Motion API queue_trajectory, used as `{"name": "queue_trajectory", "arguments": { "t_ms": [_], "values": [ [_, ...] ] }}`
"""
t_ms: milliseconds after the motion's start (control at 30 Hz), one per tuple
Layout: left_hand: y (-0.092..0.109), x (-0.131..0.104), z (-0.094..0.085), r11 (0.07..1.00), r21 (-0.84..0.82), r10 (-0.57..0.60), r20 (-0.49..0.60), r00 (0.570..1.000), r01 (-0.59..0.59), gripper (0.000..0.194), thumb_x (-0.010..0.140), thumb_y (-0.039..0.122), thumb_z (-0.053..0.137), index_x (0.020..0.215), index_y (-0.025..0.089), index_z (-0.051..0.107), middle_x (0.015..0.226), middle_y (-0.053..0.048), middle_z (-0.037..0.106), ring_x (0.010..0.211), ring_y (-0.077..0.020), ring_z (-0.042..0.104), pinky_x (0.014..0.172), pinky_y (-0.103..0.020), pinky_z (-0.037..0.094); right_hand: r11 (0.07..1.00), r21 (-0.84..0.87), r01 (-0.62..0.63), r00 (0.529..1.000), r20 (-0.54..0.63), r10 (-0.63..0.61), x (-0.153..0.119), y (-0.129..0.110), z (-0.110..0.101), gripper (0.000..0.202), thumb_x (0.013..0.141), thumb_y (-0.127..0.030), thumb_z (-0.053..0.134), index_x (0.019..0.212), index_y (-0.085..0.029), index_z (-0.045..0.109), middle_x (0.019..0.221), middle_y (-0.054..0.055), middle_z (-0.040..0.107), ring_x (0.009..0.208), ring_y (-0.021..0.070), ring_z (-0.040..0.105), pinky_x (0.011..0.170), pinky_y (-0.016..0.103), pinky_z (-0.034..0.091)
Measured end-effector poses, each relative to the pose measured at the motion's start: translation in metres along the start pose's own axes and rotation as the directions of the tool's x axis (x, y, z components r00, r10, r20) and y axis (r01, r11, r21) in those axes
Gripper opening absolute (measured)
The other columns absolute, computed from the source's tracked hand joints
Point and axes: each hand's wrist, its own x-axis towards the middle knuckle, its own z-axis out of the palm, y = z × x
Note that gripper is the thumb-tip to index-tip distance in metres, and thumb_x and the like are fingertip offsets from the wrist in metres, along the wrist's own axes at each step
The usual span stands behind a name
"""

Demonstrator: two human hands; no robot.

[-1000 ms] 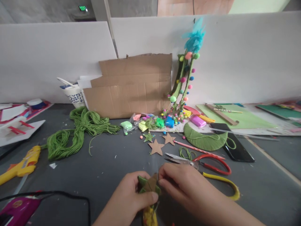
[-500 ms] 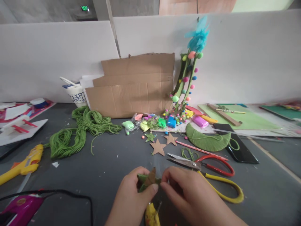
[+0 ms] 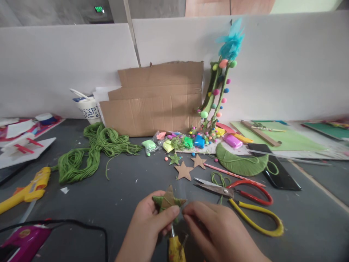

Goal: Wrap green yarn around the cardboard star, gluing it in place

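Observation:
My left hand [image 3: 152,222] grips a cardboard star [image 3: 168,198] between thumb and fingers. Green yarn covers parts of the star, with its top point still bare cardboard. Just right of it, my right hand [image 3: 215,229] is closed in a pinch beside the star's right tip. Green yarn [image 3: 220,178] lies beyond that hand, and a strand runs down behind it; the pinched part is mostly hidden. A yellow-handled tool [image 3: 176,249] with a metal shaft lies below the star. Scissors [image 3: 223,190] with red and yellow handles lie to the right.
Two plain cardboard stars [image 3: 183,170] and a small green star [image 3: 175,158] lie ahead. Further right are a green-wrapped crescent [image 3: 240,162] and a phone [image 3: 283,174]. Left are a yarn skein [image 3: 79,165], a yellow glue gun [image 3: 35,185] and a black cord [image 3: 81,222].
My left hand has raised and turned the star, so more of its face shows. My right hand has shifted slightly left and down, still pinching by its tip.

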Motion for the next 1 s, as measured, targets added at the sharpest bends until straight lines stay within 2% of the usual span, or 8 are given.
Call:
{"name": "queue_trajectory", "arguments": {
  "t_ms": [167,300,367,500,600,700,800,1000],
  "values": [
    [0.004,-0.001,0.005,0.995,-0.073,-0.066,0.044,0.997,0.069,0.018,0.062,0.023,0.072,0.069,0.015,0.058,0.054,0.004,0.048,0.047,-0.0079,0.035,0.046,-0.021,0.03,0.981,0.169,-0.091,0.995,0.047,0.085,0.002,0.0,0.0,0.02,0.087,-0.016,0.046,0.078,-0.02,0.063,0.075,0.002,0.068,0.066,0.0151,0.062,0.059,0.022,0.041],
    [0.008,-0.001,0.007,0.991,-0.095,-0.088,0.086,0.992,0.096,0.017,0.061,0.023,0.071,0.068,0.015,0.058,0.055,0.004,0.048,0.047,-0.008,0.035,0.047,-0.021,0.029,0.945,0.26,-0.198,0.98,0.083,0.182,0.007,0.002,-0.005,0.019,0.084,-0.014,0.05,0.072,-0.02,0.064,0.067,-0.002,0.065,0.061,0.0132,0.058,0.054,0.021,0.039],
    [0.011,-0.002,0.006,0.99,-0.095,-0.091,0.113,0.989,0.102,0.016,0.059,0.021,0.071,0.069,0.015,0.059,0.055,0.003,0.048,0.047,-0.008,0.034,0.046,-0.021,0.027,0.94,0.268,-0.209,0.977,0.091,0.191,0.011,0.003,-0.009,0.018,0.083,-0.013,0.053,0.071,-0.02,0.065,0.064,-0.003,0.063,0.06,0.0126,0.056,0.053,0.02,0.038],
    [0.014,-0.004,0.002,0.995,-0.039,-0.081,0.209,0.975,0.091,0.013,0.059,0.021,0.07,0.065,0.016,0.06,0.053,0.005,0.044,0.047,-0.0079,0.032,0.045,-0.022,0.024,0.959,0.267,-0.097,0.993,0.096,0.073,0.015,0.006,-0.02,0.017,0.082,-0.01,0.057,0.076,-0.021,0.068,0.07,-0.003,0.063,0.066,0.0116,0.057,0.06,0.02,0.039],
    [0.012,-0.005,-0.002,0.996,0.034,-0.094,0.312,0.946,0.087,0.013,0.059,0.02,0.07,0.062,0.016,0.058,0.051,0.006,0.044,0.045,-0.0074,0.032,0.044,-0.022,0.023,0.976,0.217,0.014,0.993,0.115,-0.04,0.014,0.007,-0.03,0.015,0.082,-0.01,0.059,0.076,-0.021,0.067,0.074,-0.004,0.06,0.069,0.0107,0.056,0.061,0.02,0.038],
    [0.007,-0.004,-0.004,0.987,0.113,-0.148,0.377,0.914,0.112,0.016,0.057,0.02,0.071,0.067,0.016,0.059,0.051,0.007,0.045,0.045,-0.0074,0.034,0.044,-0.022,0.023,0.988,0.132,0.079,0.98,0.172,-0.101,0.011,0.006,-0.04,0.012,0.083,-0.011,0.059,0.078,-0.02,0.065,0.076,-0.003,0.057,0.069,0.0104,0.053,0.061,0.021,0.037],
    [0.005,-0.002,-0.002,0.978,0.176,-0.175,0.391,0.904,0.113,0.018,0.057,0.023,0.071,0.067,0.016,0.058,0.052,0.007,0.047,0.045,-0.0074,0.036,0.044,-0.021,0.025,0.992,0.08,0.102,0.975,0.191,-0.116,0.009,0.004,-0.046,0.012,0.084,-0.01,0.056,0.078,-0.019,0.062,0.076,-0.003,0.056,0.069,0.0102,0.052,0.061,0.02,0.036],
    [0.005,0.001,0.0,0.979,0.189,-0.144,0.367,0.919,0.078,0.017,0.059,0.021,0.069,0.065,0.018,0.054,0.051,0.009,0.046,0.044,-0.0066,0.034,0.044,-0.021,0.026,0.996,0.006,0.093,0.982,0.163,-0.093,0.009,0.002,-0.045,0.013,0.085,-0.011,0.054,0.075,-0.019,0.058,0.076,-0.003,0.055,0.068,0.0103,0.05,0.06,0.021,0.036]
  ]
}}
